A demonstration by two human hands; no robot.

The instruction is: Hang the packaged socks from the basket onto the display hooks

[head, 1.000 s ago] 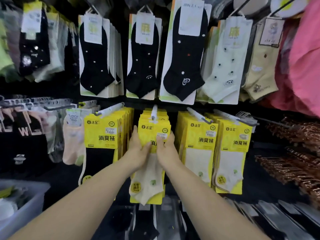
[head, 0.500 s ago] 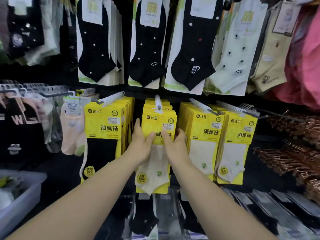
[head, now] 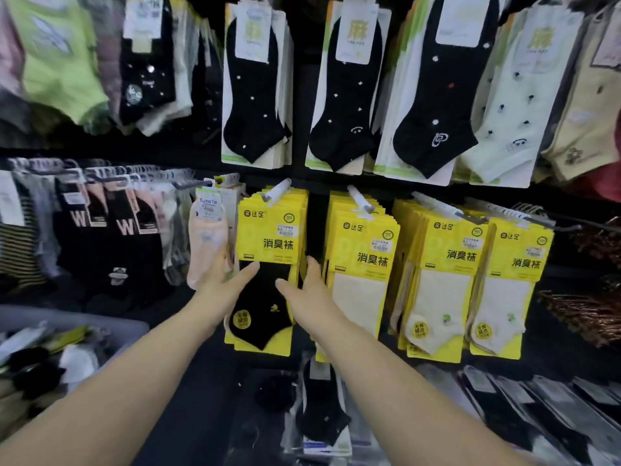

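Hands spread, empty: left hand (head: 228, 287) and right hand (head: 309, 294) flanked black-sock pack (head: 268, 237), probably squaring it on its display hook (head: 277, 193).

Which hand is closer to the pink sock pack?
Left. The left hand sits at the pink sock pack, by its lower edge; the right hand is beyond the black-sock pack.

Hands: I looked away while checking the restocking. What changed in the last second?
Both hands let go of the cream sock pack and moved left to the black sock pack: the left hand touches its front, the right hand is at its right edge. All packs stayed hanging.
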